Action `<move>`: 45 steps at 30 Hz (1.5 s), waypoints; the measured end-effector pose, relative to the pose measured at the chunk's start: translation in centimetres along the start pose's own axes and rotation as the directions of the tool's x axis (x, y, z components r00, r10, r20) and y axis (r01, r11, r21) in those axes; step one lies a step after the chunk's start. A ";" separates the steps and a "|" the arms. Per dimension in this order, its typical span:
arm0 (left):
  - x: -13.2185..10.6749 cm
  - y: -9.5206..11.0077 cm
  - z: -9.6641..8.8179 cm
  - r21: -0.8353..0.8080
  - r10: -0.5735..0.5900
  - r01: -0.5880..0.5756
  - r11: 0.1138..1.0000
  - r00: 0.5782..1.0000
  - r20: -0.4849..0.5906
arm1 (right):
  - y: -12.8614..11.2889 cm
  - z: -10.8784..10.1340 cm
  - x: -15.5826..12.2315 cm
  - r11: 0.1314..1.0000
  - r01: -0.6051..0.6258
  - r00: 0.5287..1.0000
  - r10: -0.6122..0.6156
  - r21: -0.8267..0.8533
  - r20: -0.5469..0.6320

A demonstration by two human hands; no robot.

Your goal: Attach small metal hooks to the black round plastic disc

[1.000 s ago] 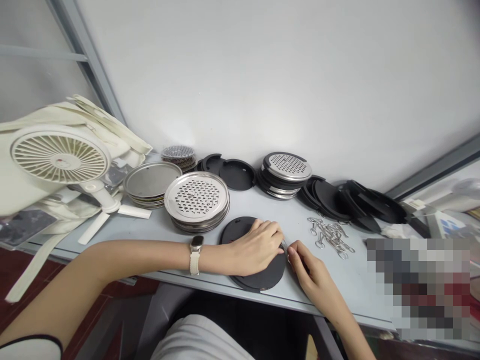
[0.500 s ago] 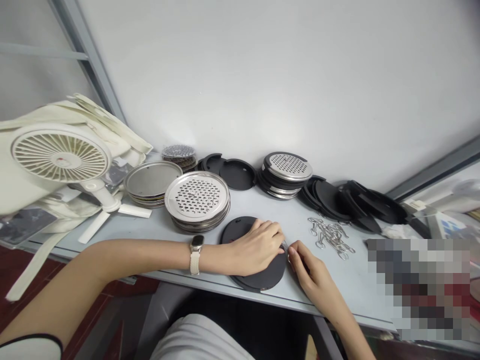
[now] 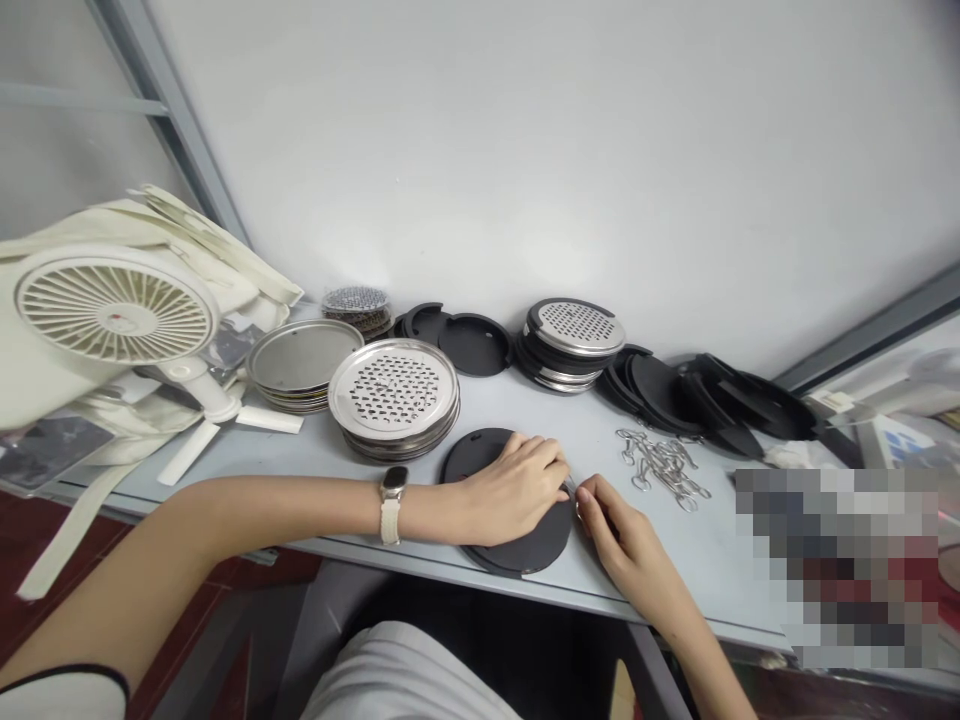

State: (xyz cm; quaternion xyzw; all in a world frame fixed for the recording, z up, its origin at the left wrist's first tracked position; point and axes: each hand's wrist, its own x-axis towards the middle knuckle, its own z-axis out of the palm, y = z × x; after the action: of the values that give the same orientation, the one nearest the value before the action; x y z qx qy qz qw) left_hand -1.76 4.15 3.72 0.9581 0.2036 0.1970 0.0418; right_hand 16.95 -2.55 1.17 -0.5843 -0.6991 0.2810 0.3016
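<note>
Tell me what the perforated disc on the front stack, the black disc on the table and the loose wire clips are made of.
The perforated disc looks like stainless steel: bright, silvery sheen around punched holes. The black disc looks like moulded plastic or rubber, matte and dull; the look can't settle which. The wire clips seem to be shiny bent metal, probably steel, though they're small here.

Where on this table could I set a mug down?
Bare grey tabletop lies right of the right hand, below the silver wire clips. A narrow strip runs between the round steel grater stack and the flat black disc. The back edge is crowded with stacked black discs, the left end by a white fan.
</note>
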 end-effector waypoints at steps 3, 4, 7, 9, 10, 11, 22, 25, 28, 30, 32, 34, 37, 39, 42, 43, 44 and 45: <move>0.0 0.0 0.0 -0.001 -0.001 0.001 1.000 1.000 0.002 | 0.0 0.0 0.0 1.000 -0.003 1.000 0.003 -0.001 -0.002; -0.1 0.0 0.0 0.001 -0.002 0.002 1.000 1.000 0.003 | 0.0 0.0 0.0 1.000 -0.003 1.000 0.003 -0.001 -0.003; -0.1 0.0 0.0 0.002 0.002 -0.002 1.000 1.000 0.004 | -0.1 0.0 0.0 1.000 0.000 1.000 0.000 -0.004 0.001; 0.0 -0.1 0.1 -0.001 0.006 -0.006 1.000 1.000 0.002 | -0.1 0.0 0.0 1.000 0.000 1.000 0.000 -0.007 0.001; 0.0 -0.1 0.2 -0.002 0.005 -0.005 1.000 1.000 0.000 | -0.1 0.0 0.0 1.000 -0.001 1.000 0.001 -0.007 0.001; 0.0 -0.1 0.2 -0.003 0.003 -0.003 1.000 1.000 -0.002 | -0.1 0.0 0.0 1.000 -0.002 1.000 0.002 -0.007 0.000; 0.0 -0.1 0.2 -0.040 -0.026 0.026 0.999 1.000 -0.005 | -0.3 -0.1 0.1 1.000 0.012 1.000 -0.012 -0.006 -0.007; -0.1 0.0 0.2 -0.033 -0.037 0.037 0.999 0.999 0.005 | -0.3 -0.1 0.0 1.000 0.018 1.000 -0.018 -0.009 -0.005; 0.0 0.0 0.4 -0.025 -0.047 0.047 0.999 0.999 0.005 | -0.2 -0.1 -0.1 1.000 0.019 1.000 -0.019 -0.012 0.003; 0.0 0.0 0.5 -0.020 -0.047 0.047 0.999 0.999 0.004 | -0.1 -0.2 -0.1 1.000 0.019 1.000 -0.019 -0.018 0.008; 0.0 0.0 0.5 -0.019 -0.044 0.044 0.999 0.999 0.003 | -0.2 -0.1 0.0 0.999 0.022 1.000 -0.022 -0.026 0.014; -0.1 -0.1 0.5 -0.023 -0.039 0.039 0.999 0.999 0.003 | -0.2 -0.1 0.0 0.999 0.025 1.000 -0.024 -0.034 0.017; -0.1 -0.1 0.5 -0.025 -0.036 0.036 0.999 0.999 0.001 | -0.2 -0.1 0.1 0.999 0.031 0.999 -0.030 -0.044 0.012; -0.1 -0.1 0.5 -0.024 -0.040 0.040 0.999 0.999 -0.005 | -0.1 -0.1 0.0 0.998 0.037 0.999 -0.037 -0.050 0.004; -0.1 -0.1 0.5 -0.017 -0.040 0.040 0.999 0.999 -0.010 | -0.1 0.0 0.0 0.997 0.049 0.999 -0.049 -0.057 -0.012; -0.1 0.0 0.5 -0.012 -0.035 0.034 0.999 0.999 -0.010 | -0.1 0.0 0.0 0.997 0.050 0.999 -0.051 -0.056 -0.015; -0.1 0.0 0.4 -0.007 -0.029 0.029 1.000 1.000 -0.008 | -0.2 0.0 0.0 0.997 0.050 0.999 -0.051 -0.054 -0.017; -0.1 0.0 0.4 -0.003 -0.025 0.025 1.000 1.000 -0.008 | -0.2 0.0 0.1 0.998 0.048 0.999 -0.049 -0.050 -0.016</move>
State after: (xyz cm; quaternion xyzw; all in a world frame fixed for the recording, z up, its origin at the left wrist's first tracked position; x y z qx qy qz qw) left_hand -1.67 4.14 3.33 0.9546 0.2155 0.2005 0.0451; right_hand 16.83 -2.53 1.35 -0.5768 -0.7173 0.2509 0.2998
